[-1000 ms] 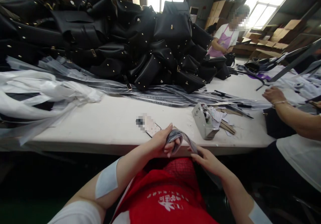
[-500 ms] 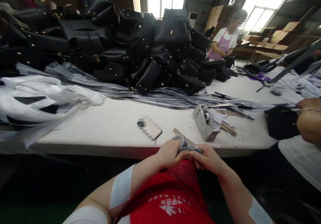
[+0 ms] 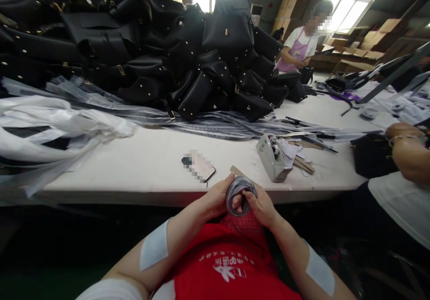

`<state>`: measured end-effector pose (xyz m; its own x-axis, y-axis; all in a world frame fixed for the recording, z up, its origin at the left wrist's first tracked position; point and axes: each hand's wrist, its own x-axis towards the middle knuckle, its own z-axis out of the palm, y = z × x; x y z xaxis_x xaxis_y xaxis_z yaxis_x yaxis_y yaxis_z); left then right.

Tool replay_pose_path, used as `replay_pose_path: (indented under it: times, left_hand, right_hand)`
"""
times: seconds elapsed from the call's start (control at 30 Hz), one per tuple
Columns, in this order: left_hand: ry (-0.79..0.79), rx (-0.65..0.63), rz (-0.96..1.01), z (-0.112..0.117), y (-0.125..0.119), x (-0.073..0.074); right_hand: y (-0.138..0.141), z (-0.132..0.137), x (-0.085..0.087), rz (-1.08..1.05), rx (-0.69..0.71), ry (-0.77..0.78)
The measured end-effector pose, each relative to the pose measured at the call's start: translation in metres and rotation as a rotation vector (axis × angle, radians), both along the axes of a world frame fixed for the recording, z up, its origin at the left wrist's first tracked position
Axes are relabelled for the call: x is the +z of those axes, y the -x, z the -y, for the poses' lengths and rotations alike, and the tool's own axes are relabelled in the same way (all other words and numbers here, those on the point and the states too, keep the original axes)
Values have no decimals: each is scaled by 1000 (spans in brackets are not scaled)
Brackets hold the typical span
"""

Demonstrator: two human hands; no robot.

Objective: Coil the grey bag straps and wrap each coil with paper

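Between my hands, just in front of the table's near edge, is a coiled strap (image 3: 230, 195), greyish and wound into a ring that looks wrapped in clear plastic. My left hand (image 3: 220, 195) closes around the coil's left side. On the right side my right hand (image 3: 262, 205) grips it, its thumb at the ring's inner edge. Fingertips show through the hole in the middle; which hand they belong to I cannot tell. A strip of brown card (image 3: 237, 170) lies on the table just beyond the coil.
A phone (image 3: 199, 165) lies on the white table (image 3: 148, 165). Right of it stands a tape dispenser (image 3: 273, 159) with paper scraps. Black handbags (image 3: 228, 40) are heaped behind plastic-wrapped straps (image 3: 201, 127). A co-worker's arm (image 3: 408, 150) is at right; another person (image 3: 297, 51) stands farther back.
The coiled strap has turned so its round opening faces me, and both hands have shifted around its sides. Earlier it was seen more edge-on. The view has shifted slightly.
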<state>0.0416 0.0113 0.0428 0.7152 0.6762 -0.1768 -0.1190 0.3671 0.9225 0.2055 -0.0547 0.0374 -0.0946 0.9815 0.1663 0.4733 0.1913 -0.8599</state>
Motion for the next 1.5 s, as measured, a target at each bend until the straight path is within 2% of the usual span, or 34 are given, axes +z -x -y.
replay_pose_path:
  times: [0.07, 0.1, 0.17, 0.23, 0.33, 0.37, 0.43, 0.5, 0.53, 0.63, 0.73, 0.83, 1.13, 1.23, 1.33, 1.4, 1.43, 1.5]
  left_hand:
    - [-183, 154, -124, 4, 11, -7]
    - [-270, 156, -172, 8, 17, -10]
    - [-437, 43, -256, 19, 28, -14]
    - [-598, -52, -366, 36, 37, -18]
    - [-667, -37, -499, 59, 49, -26]
    - [-654, -22, -517, 64, 53, -28]
    - [-598, 12, -529, 68, 60, -31]
    - [-532, 41, -538, 67, 66, -33]
    - [-507, 45, -546, 65, 68, -33]
    - [-466, 66, -562, 60, 69, -32]
    - [-436, 94, -568, 60, 68, -31]
    - [-418, 106, -560, 61, 67, -30]
    - [-425, 65, -523, 58, 63, -28]
    - [-413, 53, -501, 57, 66, -32]
    - [-356, 35, -452, 55, 69, -39]
    - [-265, 24, -404, 52, 71, -46]
    - [-197, 13, -376, 51, 71, -49]
    - [-75, -2, -328, 49, 71, -57]
  right_hand:
    - [-4, 0, 2, 155, 118, 115]
    - [-5, 1, 1, 246, 173, 181]
    - [-3, 5, -4, 385, 259, 297]
    - [4, 9, -11, 406, 306, 341]
    - [5, 6, -21, 270, 362, 355]
    - [2, 2, -23, 239, 320, 331]
    - [-9, -12, -29, 284, 116, 214]
    - [-22, -29, -37, 467, -140, 49]
    - [-27, -36, -43, 572, -221, -10]
    - [-34, -50, -59, 750, -262, -72]
    - [-36, -51, -69, 765, -253, -89]
    - [-39, -49, -71, 737, -250, -82]
    - [-43, -58, -64, 770, -281, -37]
    - [-44, -62, -55, 796, -302, -41]
    - [-42, -56, -32, 773, -349, -48]
    - [-36, -43, -10, 688, -298, -48]
    - [-32, -34, 2, 631, -215, -27]
    - [-19, -14, 26, 536, 45, 68]
